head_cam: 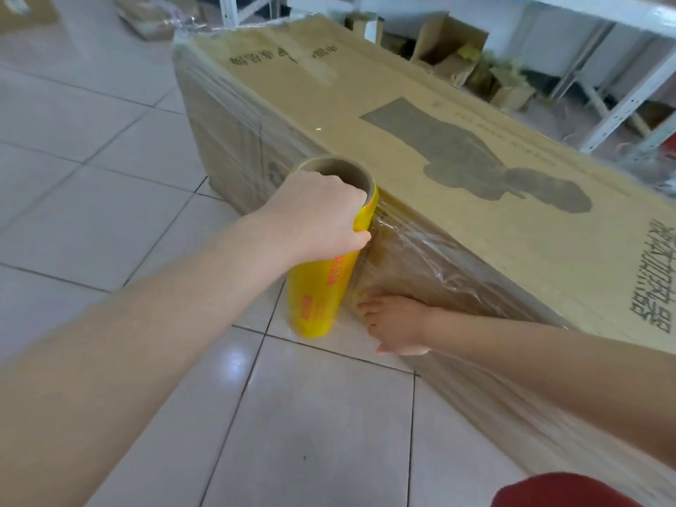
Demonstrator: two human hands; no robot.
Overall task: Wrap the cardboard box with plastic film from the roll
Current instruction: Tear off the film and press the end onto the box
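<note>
The left hand (322, 214) grips the roll (318, 298); the right hand (397, 323), flat, presses film (420, 258) against the box (439, 115).

Matt cardboard box (420, 115), glossy plastic film (409, 250)

One cardboard box (402, 104), one film roll (318, 298), two hands (322, 217) (397, 325)

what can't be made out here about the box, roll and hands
Head view, cardboard box: far side faces away, near end cut off by the frame edge.
Head view, roll: orange print blurred, partly under the left hand.
Head view, right hand: palm hidden against the plastic film.
</note>
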